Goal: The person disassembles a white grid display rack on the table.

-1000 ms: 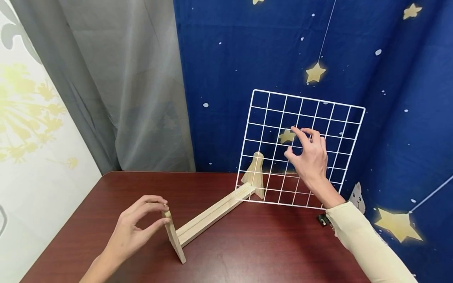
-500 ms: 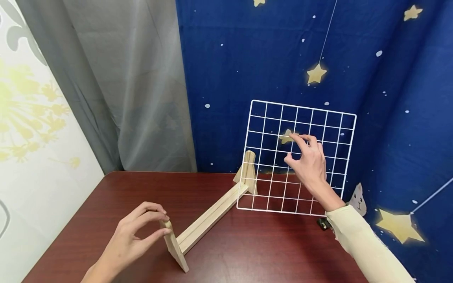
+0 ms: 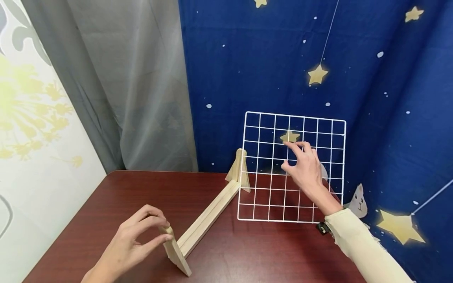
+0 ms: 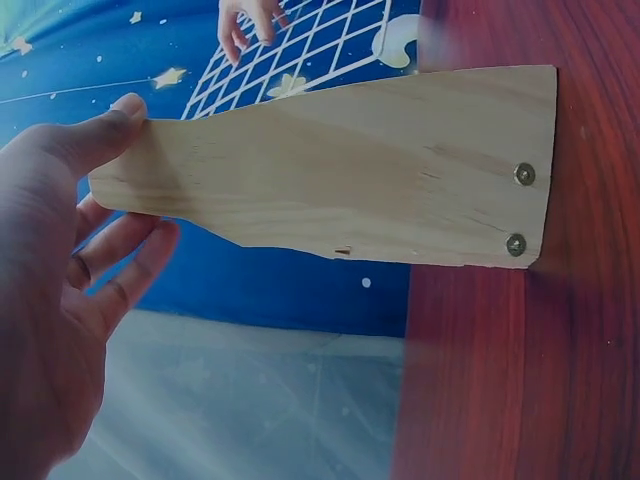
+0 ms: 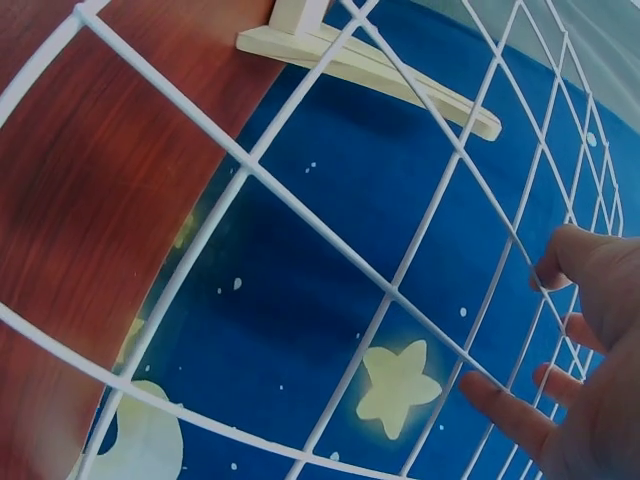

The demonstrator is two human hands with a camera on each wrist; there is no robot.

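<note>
A pale wooden stand [image 3: 209,221] lies across the table: a long bar joins two tapered upright end boards. My left hand [image 3: 132,241] pinches the rounded top of the near end board [image 4: 330,170], thumb on one edge and fingers on the other. Two screw heads show low on that board. My right hand [image 3: 304,167] grips a white wire grid [image 3: 263,188] at its middle wires, with curled fingertips at the wires in the right wrist view. The grid stands nearly upright, its left edge overlapping the far end board [image 3: 238,171] in the head view.
The dark red wooden table [image 3: 141,188] reaches back to a grey curtain [image 3: 152,98] and a blue starry curtain [image 3: 247,59]. A small black object [image 3: 323,228] shows by the right sleeve [image 3: 364,243].
My right hand has lowered the wire grid and brought it left, making it more level. The stand's far end has shifted left and its near end slightly toward me, with my left hand following.
</note>
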